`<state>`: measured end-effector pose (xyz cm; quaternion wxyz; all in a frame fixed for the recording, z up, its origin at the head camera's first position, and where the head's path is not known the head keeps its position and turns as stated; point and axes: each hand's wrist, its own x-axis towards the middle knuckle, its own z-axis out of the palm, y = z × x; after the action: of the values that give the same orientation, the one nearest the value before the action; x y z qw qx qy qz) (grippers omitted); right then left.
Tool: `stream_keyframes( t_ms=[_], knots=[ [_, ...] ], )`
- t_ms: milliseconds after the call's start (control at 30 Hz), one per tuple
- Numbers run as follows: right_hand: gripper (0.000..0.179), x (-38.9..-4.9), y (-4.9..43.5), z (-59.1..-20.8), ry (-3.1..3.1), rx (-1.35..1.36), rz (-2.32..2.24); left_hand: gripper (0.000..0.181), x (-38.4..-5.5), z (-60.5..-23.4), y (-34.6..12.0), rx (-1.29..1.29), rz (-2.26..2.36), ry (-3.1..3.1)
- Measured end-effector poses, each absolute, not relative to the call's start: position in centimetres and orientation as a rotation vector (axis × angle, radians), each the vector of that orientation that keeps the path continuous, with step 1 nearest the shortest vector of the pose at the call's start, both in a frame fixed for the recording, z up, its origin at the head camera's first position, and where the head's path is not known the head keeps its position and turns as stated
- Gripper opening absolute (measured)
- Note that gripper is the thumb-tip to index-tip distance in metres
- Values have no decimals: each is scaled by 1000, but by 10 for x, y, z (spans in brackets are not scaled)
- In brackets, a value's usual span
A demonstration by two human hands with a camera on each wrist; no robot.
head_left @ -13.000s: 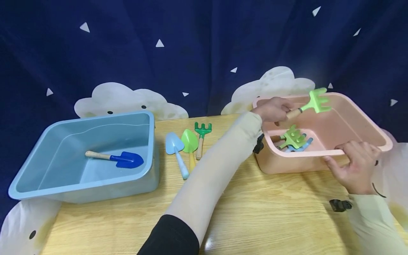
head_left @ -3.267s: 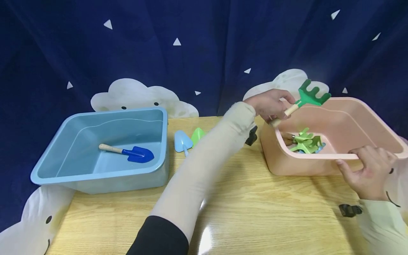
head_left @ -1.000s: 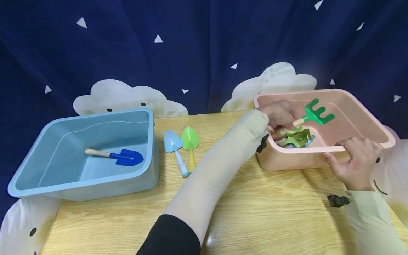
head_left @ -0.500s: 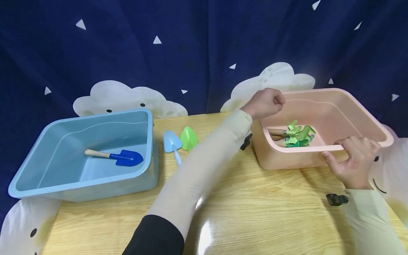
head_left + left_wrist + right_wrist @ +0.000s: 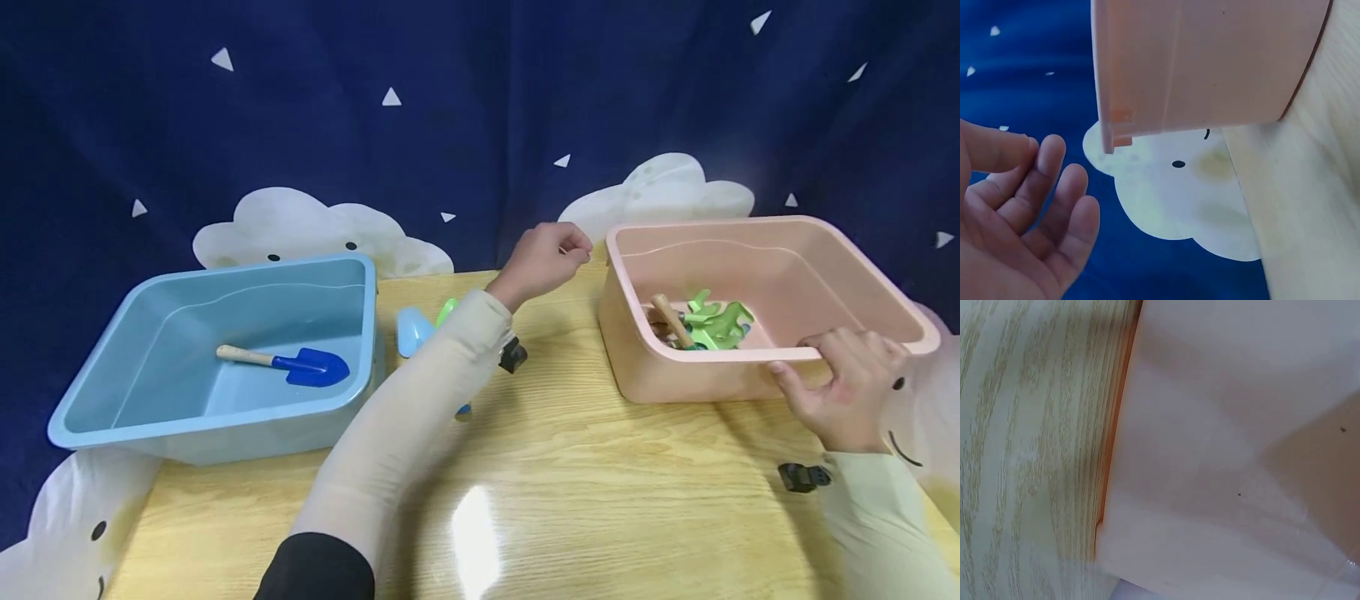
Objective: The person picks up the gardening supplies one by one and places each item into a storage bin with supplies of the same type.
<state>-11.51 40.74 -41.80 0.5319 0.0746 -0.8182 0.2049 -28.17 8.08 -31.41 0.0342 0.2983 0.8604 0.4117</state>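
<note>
My left hand (image 5: pixel 542 258) hangs over the table, left of the pink tub (image 5: pixel 705 382), with nothing in it. Its fingers (image 5: pixel 1050 156) are loosely bent in the left wrist view. My right hand (image 5: pixel 855 379) grips the tub's front rim, thumb outside and fingers over the edge. Inside the tub's left end lie several small rakes; light green heads (image 5: pixel 723 325) show, and a wooden handle (image 5: pixel 672 320) tilts up by the front wall. Behind my left forearm, a light blue trowel (image 5: pixel 414 332) and a light green trowel (image 5: pixel 447 310) are partly hidden.
A blue tub (image 5: pixel 225 440) stands on the left of the wooden table (image 5: pixel 585 500), holding a dark blue trowel (image 5: pixel 318 367) with a wooden handle. A dark blue curtain (image 5: pixel 465 125) with white clouds hangs close behind both tubs.
My left hand lowered the dark green rake into the pink tub, let go, and has moved out leftward over the table. Its handle now tilts up. My right hand stays on the rim.
</note>
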Motion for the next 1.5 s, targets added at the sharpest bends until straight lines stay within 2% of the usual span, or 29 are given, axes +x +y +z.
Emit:
stream_keyframes(
  t_ms=[400, 733, 967, 1167, 1367, 1500],
  knots=[
    [76, -115, 405, -419, -1922, 187, 508, 13, -252, -340, 31, 788, 1255, 2722],
    [73, -117, 399, -414, -1945, 185, 518, 20, -190, -380, -23, 1248, 848, 3047],
    [71, -111, 397, -411, -1977, 166, 494, 25, -170, -399, -49, 1427, 671, 3127],
    [72, -110, 399, -413, -1967, 164, 491, 23, -159, -401, -54, 1475, 676, 3084],
    [72, -111, 401, -414, -1980, 169, 494, 20, -142, -387, -61, 1735, 791, 3037],
    [73, -112, 402, -413, -1996, 180, 486, 21, -133, -378, -69, 1818, 804, 3045]
  ],
)
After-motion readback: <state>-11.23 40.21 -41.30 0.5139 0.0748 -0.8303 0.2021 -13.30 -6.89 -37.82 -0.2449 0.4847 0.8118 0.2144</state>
